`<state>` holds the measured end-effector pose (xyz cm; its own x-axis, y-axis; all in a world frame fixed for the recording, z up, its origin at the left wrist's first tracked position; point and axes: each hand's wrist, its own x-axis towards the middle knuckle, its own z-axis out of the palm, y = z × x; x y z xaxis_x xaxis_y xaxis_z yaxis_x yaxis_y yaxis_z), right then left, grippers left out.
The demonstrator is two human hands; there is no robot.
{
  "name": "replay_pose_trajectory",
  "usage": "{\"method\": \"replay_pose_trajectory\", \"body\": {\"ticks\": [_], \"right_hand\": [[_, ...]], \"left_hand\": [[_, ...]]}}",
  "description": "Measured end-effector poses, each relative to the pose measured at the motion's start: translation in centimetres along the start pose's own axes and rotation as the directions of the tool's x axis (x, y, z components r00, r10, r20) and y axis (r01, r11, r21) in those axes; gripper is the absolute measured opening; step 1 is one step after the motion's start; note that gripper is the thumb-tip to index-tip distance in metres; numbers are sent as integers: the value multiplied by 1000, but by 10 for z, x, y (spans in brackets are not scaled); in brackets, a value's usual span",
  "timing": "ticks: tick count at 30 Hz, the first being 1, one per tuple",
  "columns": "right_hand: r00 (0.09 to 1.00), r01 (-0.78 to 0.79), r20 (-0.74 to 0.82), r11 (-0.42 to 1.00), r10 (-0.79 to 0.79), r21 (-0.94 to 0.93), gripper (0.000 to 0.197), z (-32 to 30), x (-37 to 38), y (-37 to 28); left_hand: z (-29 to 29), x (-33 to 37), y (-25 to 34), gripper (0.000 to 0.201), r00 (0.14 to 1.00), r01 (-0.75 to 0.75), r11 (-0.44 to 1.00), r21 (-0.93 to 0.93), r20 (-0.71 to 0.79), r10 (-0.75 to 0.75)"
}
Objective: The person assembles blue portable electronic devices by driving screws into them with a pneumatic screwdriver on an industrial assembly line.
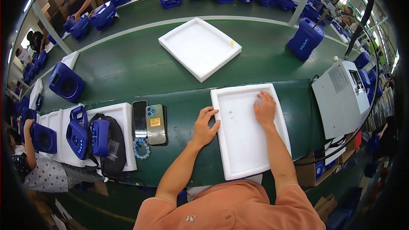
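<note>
Blue radios [76, 134] rest on white foam [129, 132] at the left of the green tabletop [179, 100], with a black bag [115, 149] among them; next come two phones [156, 133] side by side and a beaded bracelet [136, 149] just below. Well to the right of these is the left hand [206, 128], thumb and fingers parted, its tips at the left rim of the tray [245, 149] and the rest of it outside. Directly before the person, the tray lies flat between the two hands, its long axis running away from the body with the far end leaning a little left. It is a shallow white oblong, foam by its look, with a raised rim all round and a few small dark marks on its floor, left of the middle. Over its far half, inside the right rim, is the right hand [266, 110], fingers loosely bent and pointing away; whether it presses on the floor cannot be told. The hands are apart from each other, neither clamped on anything, the left nearer the body, the right nearer the far end. Farther right stands a grey box [341, 98].
</note>
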<state>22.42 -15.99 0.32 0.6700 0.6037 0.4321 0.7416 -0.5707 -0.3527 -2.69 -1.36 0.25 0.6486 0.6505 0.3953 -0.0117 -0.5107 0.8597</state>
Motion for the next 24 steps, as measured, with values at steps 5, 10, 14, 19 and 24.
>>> {"method": "replay_pose_trajectory", "body": {"ticks": [5,10,14,19,24], "right_hand": [[1000,-5,4,1000,5,-5,28,0,0,1],[1000,11,-8,1000,-11,-1,28,1,0,2],[1000,12,-11,1000,-12,-9,28,2,0,2],[1000,-5,6,1000,6,-13,27,0,0,-1],[1000,-7,-2,1000,6,-27,28,3,-2,0]], "left_hand": [[0,0,1,39,999,27,1000,7,19,-27],[1,0,-2,39,1000,-5,1000,25,3,5],[-1,1,0,39,1000,-13,1000,26,0,13],[-1,1,1,39,1000,-15,1000,23,-1,15],[-1,1,0,39,999,-34,999,33,1,34]]}}
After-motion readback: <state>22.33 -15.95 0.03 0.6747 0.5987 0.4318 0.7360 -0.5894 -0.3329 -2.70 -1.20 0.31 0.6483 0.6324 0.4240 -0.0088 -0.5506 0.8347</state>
